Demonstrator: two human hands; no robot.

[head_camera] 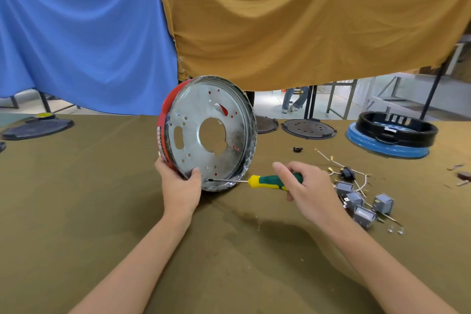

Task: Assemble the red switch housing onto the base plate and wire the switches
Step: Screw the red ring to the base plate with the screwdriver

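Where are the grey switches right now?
In the head view the grey switches lie loose on the table, just right of the right hand holding the screwdriver, beside loose wires.

Most of the red switch housing (163, 120) lies hidden from me behind the base plate (209, 132). My right hand (303, 186) covers the screwdriver (270, 181) handle's rear. At right, the switches' (362, 202) terminals are too small to read.

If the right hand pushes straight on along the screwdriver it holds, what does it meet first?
The right hand points the screwdriver leftward; its tip already sits at a screw near the lower rim of the base plate, just beside the left hand's thumb. Depth is uncertain.
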